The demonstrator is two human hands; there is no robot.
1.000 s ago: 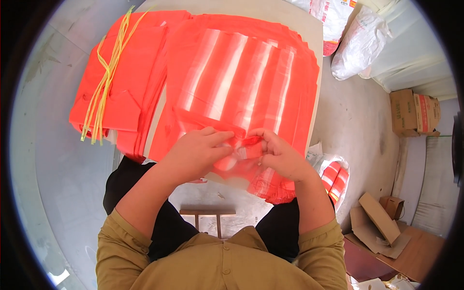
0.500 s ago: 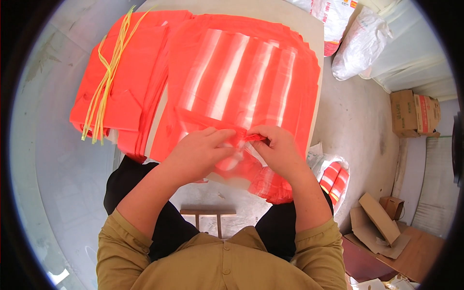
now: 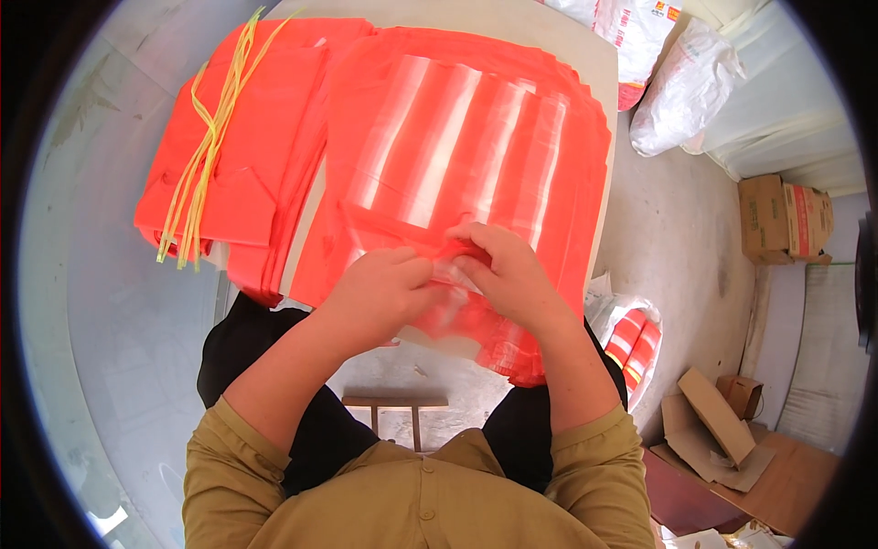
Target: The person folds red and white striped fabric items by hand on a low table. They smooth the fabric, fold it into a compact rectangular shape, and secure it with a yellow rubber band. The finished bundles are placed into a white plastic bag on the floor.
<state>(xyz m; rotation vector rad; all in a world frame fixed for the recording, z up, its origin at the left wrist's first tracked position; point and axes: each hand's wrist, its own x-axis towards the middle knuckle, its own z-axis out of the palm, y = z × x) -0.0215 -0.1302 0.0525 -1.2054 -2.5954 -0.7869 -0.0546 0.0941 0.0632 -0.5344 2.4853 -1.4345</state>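
A broad pile of thin red plastic bags with pale see-through stripes lies spread in front of me. At its near edge, the fingers of my left hand are curled against the crumpled film, their tips partly hidden. Just to the right, my right hand pinches a fold of the top red bag between thumb and forefinger. Below the hands, a bunched part of the film hangs over the table's edge. A stack of folded red bags sits to the left, with yellow strips laid across it.
The pale tabletop shows past the piles. A wooden stool stands beneath, between my knees. On the right are a clear sack of red rolls, white sacks, a cardboard box and opened cartons.
My right hand has moved slightly left and up, and the red fold it pinches has shifted with it. My left hand's fingers have curled in closer. The view has shifted slightly.
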